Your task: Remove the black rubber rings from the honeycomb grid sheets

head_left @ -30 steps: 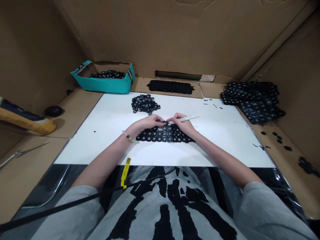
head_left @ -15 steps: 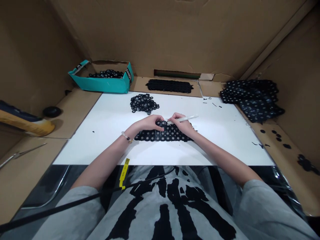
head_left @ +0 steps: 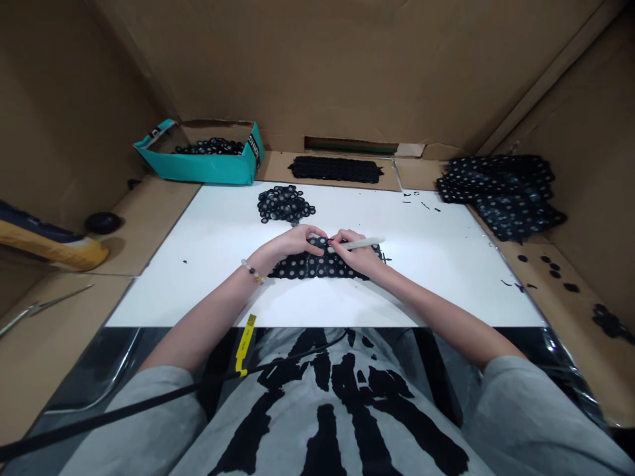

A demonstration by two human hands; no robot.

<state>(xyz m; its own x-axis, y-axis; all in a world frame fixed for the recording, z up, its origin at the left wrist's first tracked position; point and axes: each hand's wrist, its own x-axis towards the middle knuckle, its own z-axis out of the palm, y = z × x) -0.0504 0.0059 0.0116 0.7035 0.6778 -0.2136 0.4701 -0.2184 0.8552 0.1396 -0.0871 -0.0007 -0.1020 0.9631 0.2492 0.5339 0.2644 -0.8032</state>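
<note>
A black sheet of joined round pieces with pale centres (head_left: 297, 268) lies flat on a white board (head_left: 436, 264) in front of me. My left hand (head_left: 300, 241) is at its far edge, thumb resting on the sheet and forefinger curved round the edge, steadying it. Closed round a slim white pen-like tool (head_left: 364, 243) is my right hand (head_left: 354, 251); the tool's tip points down-left at the sheet, close to my left fingertips. Whether the tip touches the sheet I cannot tell. Beyond my left hand sits a heap of loose black rings (head_left: 285, 203).
A teal box (head_left: 208, 168) with similar rings stands back left. A black strip bundle (head_left: 336, 169) lies at the back, and dotted black sheets (head_left: 501, 192) are piled right. Scissors (head_left: 44, 304) and a yellow-and-blue packet (head_left: 54, 241) are left. Cardboard walls enclose the area.
My right hand and the pen-like tool have shifted slightly left and nearer to me. My left hand stays at the sheet's far edge, almost unmoved.
</note>
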